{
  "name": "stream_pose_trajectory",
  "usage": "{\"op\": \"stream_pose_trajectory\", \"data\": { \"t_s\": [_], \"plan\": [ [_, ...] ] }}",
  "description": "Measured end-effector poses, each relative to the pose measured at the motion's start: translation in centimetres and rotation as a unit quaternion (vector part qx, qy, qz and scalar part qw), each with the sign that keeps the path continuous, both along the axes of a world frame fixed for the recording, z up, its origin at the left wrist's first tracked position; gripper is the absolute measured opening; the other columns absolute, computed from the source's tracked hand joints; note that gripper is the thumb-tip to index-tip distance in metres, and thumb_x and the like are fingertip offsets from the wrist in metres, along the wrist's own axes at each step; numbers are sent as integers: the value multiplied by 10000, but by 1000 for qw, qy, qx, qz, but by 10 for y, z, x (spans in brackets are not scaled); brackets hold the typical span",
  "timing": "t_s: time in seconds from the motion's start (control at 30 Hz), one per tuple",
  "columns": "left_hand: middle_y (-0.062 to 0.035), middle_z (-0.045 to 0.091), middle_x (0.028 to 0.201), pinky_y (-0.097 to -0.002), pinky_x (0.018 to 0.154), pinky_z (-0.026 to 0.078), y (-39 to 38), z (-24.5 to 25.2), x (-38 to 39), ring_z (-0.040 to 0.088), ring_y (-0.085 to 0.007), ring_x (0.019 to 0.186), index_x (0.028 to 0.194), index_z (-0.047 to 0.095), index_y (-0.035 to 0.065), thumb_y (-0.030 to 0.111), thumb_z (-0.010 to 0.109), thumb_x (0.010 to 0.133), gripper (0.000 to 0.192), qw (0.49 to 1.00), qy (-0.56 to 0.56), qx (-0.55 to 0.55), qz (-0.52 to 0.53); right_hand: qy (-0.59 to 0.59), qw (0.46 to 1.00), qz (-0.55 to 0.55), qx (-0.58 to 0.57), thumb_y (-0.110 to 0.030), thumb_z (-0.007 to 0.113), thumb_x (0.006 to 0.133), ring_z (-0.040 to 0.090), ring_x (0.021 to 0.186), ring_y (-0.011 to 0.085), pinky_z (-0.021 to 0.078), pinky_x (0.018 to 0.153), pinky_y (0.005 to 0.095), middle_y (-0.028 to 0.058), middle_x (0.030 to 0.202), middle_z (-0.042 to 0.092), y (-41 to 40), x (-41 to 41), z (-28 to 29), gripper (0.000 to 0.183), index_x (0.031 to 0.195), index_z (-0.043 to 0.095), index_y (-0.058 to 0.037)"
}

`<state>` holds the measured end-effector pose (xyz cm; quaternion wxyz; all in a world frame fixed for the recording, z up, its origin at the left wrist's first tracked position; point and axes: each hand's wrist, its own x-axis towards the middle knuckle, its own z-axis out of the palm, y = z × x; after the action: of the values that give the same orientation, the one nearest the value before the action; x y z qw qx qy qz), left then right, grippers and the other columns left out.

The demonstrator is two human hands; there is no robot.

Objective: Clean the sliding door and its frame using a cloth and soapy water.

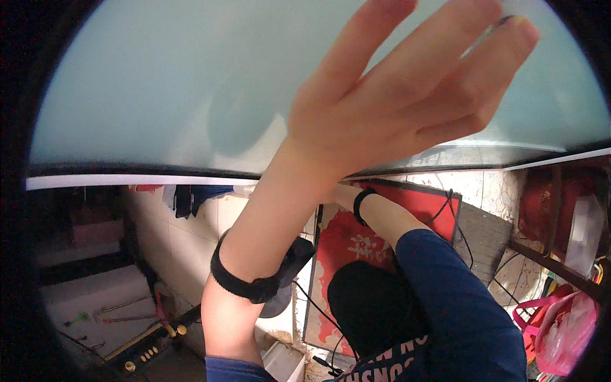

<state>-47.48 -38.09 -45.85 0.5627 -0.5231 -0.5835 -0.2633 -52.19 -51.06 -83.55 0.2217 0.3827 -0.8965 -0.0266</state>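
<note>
My left hand (396,90) is raised in front of a pale blue-green glossy panel (157,95), its back towards me and its fingers apart. I cannot tell whether it touches the panel. A small dark spot shows near a fingertip; what it is stays unclear. A black strap (243,281) with a dark device goes around my left forearm. Most of my right hand (342,194) is hidden behind my left forearm and the panel's white lower edge (143,181). My right wrist wears a black band (361,207).
Below lies a worn red mat (343,234) with dark cables across it. A grey mat (482,234) adjoins it on the tiled floor. At right are a pink bag (563,329) and a dark red piece of furniture (534,205). Clothes (191,198) show at left, above a shelf-like unit (100,296).
</note>
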Motion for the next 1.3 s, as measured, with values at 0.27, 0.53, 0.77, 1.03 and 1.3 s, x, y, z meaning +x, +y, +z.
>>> {"op": "stream_pose_trajectory", "data": {
  "t_s": [0.27, 0.53, 0.77, 1.03, 1.3],
  "plan": [
    [64, 540, 1237, -400, 1117, 245, 13, 4, 7, 419, -158, 1244, 1128, 555, 204, 411, 538, 899, 309, 998, 51, -5, 31, 83, 995, 24, 43, -169, 596, 689, 532, 881, 244, 478, 727, 325, 77, 886, 624, 31, 13, -21, 174, 741, 708, -45],
    [36, 557, 1244, -428, 1109, 239, 3, 6, 19, 408, -218, 1270, 1154, 539, 181, 438, 504, 915, 353, 978, 159, -28, 131, -50, 999, -11, -9, -189, 588, 670, 517, 1004, 255, 446, 888, 333, -28, 755, 641, 84, 73, 3, 145, 709, 717, -134],
    [1, 508, 1326, -439, 1099, 238, -2, 22, 19, 384, -234, 1286, 1272, 472, 221, 410, 408, 944, 384, 922, 291, -135, 218, -101, 992, -64, 40, -209, 561, 716, 499, 1092, 239, 430, 928, 312, 34, 1046, 623, 259, 198, 5, 206, 811, 702, -92],
    [-20, 474, 1345, -438, 1021, 232, -7, 42, 44, 322, -258, 1270, 1209, 546, 172, 690, 691, 626, 793, 972, 167, -128, 106, -115, 974, -181, 71, -162, 572, 708, 507, 1045, 194, 458, 844, 257, 30, 896, 635, 303, 274, 34, 195, 836, 668, -51],
    [-31, 515, 1333, -450, 1061, 198, -11, 51, 28, 353, -277, 1295, 1223, 558, 193, 701, 577, 732, 708, 966, 222, -106, 85, 45, 990, 66, -116, -190, 580, 650, 514, 1030, 258, 462, 888, 306, 31, 985, 583, 99, 107, 69, 162, 697, 672, -65]
  ]
}}
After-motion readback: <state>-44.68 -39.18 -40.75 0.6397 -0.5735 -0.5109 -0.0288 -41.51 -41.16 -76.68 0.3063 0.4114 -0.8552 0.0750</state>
